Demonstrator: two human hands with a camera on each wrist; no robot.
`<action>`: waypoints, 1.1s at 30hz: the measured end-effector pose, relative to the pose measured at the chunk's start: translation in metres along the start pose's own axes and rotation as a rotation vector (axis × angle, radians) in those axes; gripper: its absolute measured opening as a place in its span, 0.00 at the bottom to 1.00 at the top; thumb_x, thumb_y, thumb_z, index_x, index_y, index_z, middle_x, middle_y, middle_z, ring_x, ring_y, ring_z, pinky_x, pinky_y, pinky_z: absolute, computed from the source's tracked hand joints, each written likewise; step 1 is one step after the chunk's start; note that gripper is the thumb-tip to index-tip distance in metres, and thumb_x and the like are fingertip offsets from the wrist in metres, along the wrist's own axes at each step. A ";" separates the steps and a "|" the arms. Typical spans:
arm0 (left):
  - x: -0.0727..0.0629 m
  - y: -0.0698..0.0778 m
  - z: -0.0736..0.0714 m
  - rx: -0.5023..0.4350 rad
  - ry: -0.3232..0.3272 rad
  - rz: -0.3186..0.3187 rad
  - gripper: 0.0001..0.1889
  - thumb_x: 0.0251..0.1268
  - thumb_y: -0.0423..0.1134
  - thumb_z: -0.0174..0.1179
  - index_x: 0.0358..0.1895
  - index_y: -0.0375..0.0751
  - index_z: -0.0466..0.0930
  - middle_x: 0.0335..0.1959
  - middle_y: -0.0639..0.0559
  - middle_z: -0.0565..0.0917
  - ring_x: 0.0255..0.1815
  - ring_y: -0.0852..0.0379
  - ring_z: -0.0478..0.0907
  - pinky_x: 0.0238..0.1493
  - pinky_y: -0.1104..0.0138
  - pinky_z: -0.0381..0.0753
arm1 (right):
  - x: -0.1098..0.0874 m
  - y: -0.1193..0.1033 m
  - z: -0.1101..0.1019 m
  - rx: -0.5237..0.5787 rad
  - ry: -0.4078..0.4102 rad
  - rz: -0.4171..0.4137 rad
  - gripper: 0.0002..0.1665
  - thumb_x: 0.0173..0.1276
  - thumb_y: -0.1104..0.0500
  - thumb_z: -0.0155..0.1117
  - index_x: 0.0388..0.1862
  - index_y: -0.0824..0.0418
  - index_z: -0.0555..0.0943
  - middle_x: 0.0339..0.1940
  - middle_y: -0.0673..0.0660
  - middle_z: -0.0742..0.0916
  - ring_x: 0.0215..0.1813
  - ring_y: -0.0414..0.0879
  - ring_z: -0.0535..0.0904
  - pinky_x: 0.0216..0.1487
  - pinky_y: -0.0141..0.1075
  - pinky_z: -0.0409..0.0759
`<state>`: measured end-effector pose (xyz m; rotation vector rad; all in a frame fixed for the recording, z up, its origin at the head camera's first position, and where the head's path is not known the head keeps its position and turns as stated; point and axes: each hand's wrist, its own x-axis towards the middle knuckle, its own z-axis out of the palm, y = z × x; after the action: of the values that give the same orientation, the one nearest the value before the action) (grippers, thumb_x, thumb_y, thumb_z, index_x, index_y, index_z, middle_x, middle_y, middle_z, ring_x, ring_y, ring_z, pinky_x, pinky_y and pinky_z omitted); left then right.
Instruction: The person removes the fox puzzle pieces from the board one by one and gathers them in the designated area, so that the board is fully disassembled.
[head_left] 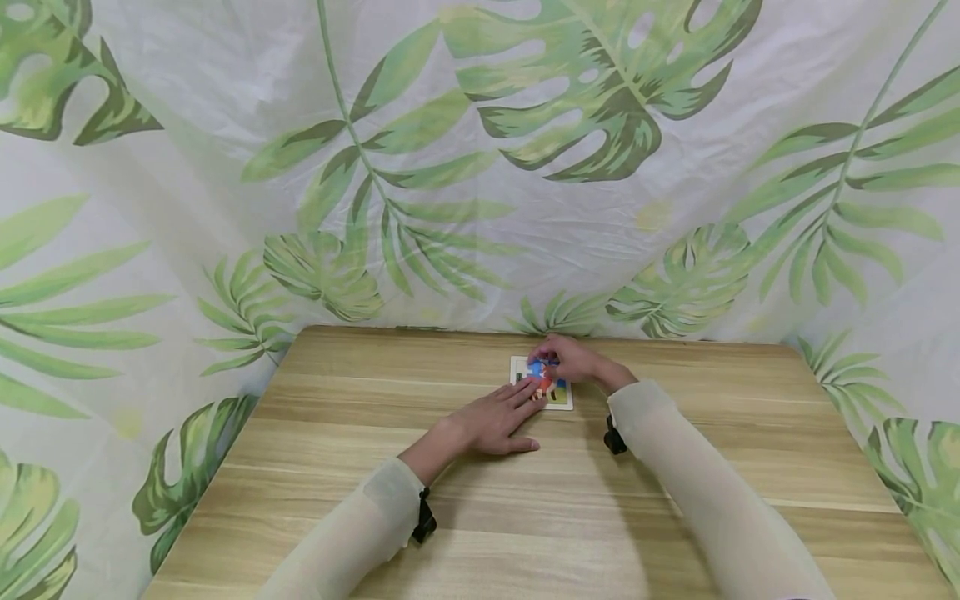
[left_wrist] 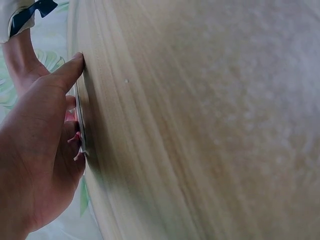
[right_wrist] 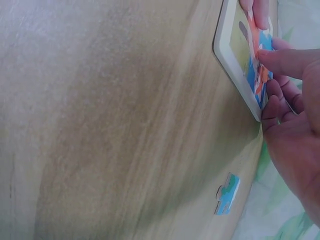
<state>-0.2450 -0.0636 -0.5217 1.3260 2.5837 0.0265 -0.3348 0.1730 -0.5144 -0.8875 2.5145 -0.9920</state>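
Observation:
A small jigsaw board (head_left: 567,404) with a pale rim and a colourful picture lies near the table's far edge. My left hand (head_left: 497,419) rests its extended fingers on the board's near left part, the thumb spread out over the table. From the far right, my right hand (head_left: 572,360) bends over the board and pinches an orange and blue puzzle piece (right_wrist: 262,75) between thumb and fingers, close over the picture. Its fingers partly hide that piece. Beside the board, a loose blue and green puzzle piece (right_wrist: 228,194) lies on the table in the right wrist view.
The wood-grain table (head_left: 525,525) ends just beyond the board. Behind it hangs a leaf-patterned cloth (head_left: 450,208), which also runs down both sides. Each wrist wears a dark camera mount.

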 end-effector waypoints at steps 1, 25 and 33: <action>0.000 0.000 0.000 -0.002 -0.001 -0.001 0.43 0.83 0.67 0.43 0.88 0.47 0.48 0.89 0.42 0.42 0.89 0.47 0.38 0.87 0.56 0.47 | 0.000 0.000 0.000 0.001 0.004 0.006 0.18 0.71 0.76 0.63 0.57 0.66 0.87 0.57 0.66 0.80 0.59 0.58 0.78 0.64 0.54 0.79; 0.000 -0.001 0.000 -0.014 -0.005 0.006 0.43 0.83 0.67 0.42 0.88 0.46 0.47 0.89 0.42 0.41 0.89 0.47 0.37 0.87 0.55 0.45 | -0.002 0.004 0.002 -0.001 0.075 -0.051 0.22 0.68 0.75 0.67 0.61 0.70 0.84 0.43 0.61 0.88 0.40 0.49 0.80 0.43 0.36 0.77; 0.001 -0.002 0.001 -0.018 0.006 0.008 0.43 0.83 0.67 0.43 0.88 0.46 0.47 0.89 0.43 0.40 0.89 0.47 0.37 0.87 0.54 0.46 | -0.002 0.008 0.003 0.037 0.103 -0.024 0.20 0.70 0.73 0.68 0.60 0.69 0.85 0.44 0.60 0.90 0.40 0.45 0.81 0.44 0.36 0.78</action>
<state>-0.2465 -0.0637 -0.5236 1.3317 2.5767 0.0547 -0.3354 0.1779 -0.5221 -0.8791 2.5671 -1.1151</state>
